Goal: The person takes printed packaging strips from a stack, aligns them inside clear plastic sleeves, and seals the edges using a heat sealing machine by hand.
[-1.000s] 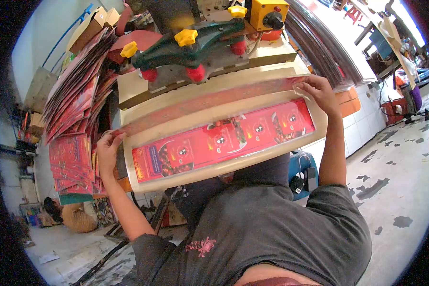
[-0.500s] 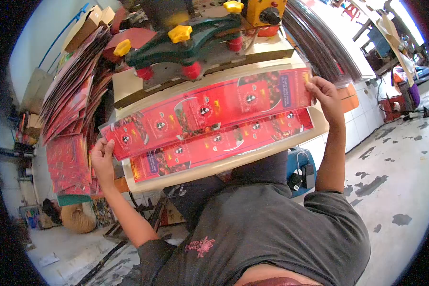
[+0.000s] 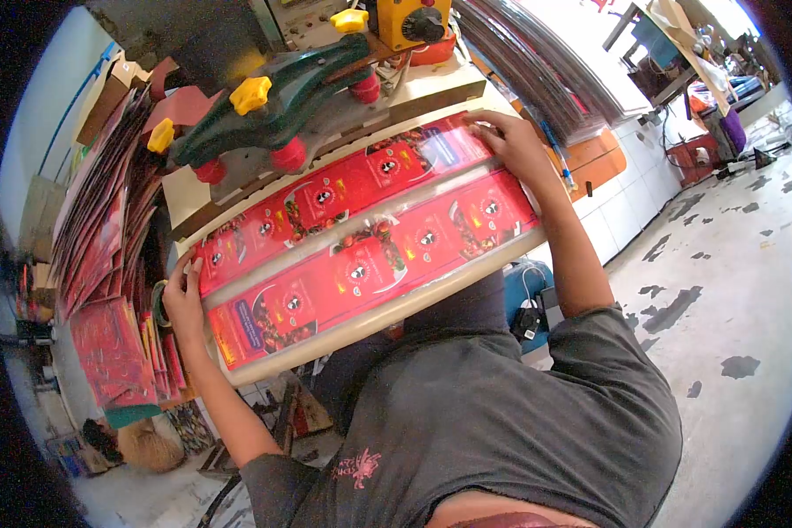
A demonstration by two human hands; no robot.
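Observation:
A long red printed plastic strip lies along the back of the cream work table, against the machine's front edge. My left hand grips its left end, with the fingertips at the edge and the thumb partly hidden. At the opposite end, my right hand holds the strip's corner between closed fingers. Nearer my body, a second red printed strip rests flat and untouched, with a pale gap between the two.
Behind the strips stands a machine with a dark green clamp bar, yellow knobs and red feet. Leaning stacks of red printed sheets fill the left side. More stacked sheets lie back right. A blue stool holds a charger.
The held strip has moved toward the machine and now lies flat, no longer overlapping the nearer strip. Both hands moved with it. The camera view has shifted and turned slightly.

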